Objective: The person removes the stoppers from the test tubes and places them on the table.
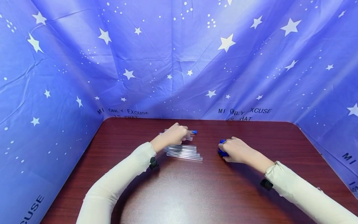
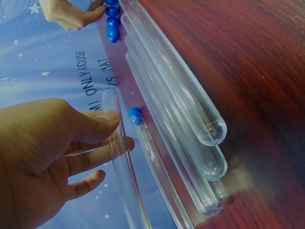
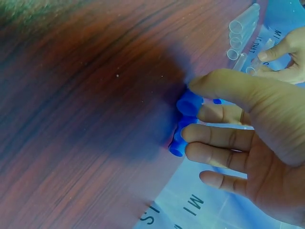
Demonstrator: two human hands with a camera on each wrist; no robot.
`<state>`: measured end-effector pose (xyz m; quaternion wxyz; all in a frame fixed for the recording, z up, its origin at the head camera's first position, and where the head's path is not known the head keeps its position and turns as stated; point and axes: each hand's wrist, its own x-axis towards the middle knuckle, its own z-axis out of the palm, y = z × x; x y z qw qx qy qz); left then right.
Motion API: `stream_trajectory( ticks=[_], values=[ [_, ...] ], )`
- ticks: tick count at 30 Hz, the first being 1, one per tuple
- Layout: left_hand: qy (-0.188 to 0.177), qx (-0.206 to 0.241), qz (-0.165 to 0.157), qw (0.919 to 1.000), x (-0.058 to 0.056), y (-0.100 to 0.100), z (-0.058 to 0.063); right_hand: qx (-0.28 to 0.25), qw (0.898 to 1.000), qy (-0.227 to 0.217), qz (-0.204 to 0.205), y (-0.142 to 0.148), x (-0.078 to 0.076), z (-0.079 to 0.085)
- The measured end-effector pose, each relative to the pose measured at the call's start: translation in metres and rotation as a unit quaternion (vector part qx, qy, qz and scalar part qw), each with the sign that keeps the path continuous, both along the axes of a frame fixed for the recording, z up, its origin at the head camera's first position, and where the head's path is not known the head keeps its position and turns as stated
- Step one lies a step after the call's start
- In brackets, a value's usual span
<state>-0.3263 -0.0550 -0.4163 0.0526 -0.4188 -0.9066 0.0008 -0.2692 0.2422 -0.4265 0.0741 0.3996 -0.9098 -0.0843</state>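
Note:
My left hand (image 1: 176, 133) pinches a clear test tube (image 2: 125, 176) between thumb and fingers. Just beyond it on the table lies another tube (image 2: 159, 171) with a blue cap (image 2: 136, 116) on its end. Several clear tubes (image 1: 183, 152) lie side by side nearer to me, rounded ends toward the left. Over a small group of blue caps (image 1: 222, 151) at the right is my right hand (image 1: 237, 150). Its thumb and index finger are on either side of one blue cap (image 3: 189, 104), while the other fingers reach along the caps (image 3: 177, 145) beside it.
The dark red wooden table (image 1: 179, 193) has rounded far corners. A blue star-patterned curtain (image 1: 173, 62) hangs behind it and along both sides. Black wrist cameras (image 1: 153, 163) sit under the light sleeves (image 1: 123, 174).

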Motion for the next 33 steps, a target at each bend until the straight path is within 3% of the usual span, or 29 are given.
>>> stream_trajectory(
  ticks=[16, 33],
  values=[
    [-0.044, 0.010, 0.000, 0.9990, -0.001, 0.003, -0.001, -0.007, 1.000, 0.016, 0.015, -0.001, 0.000, -0.003],
    [-0.059, -0.002, -0.037, 0.9976, -0.001, 0.014, -0.004, -0.010, 0.999, 0.041, 0.024, -0.005, 0.000, -0.004]
  ],
)
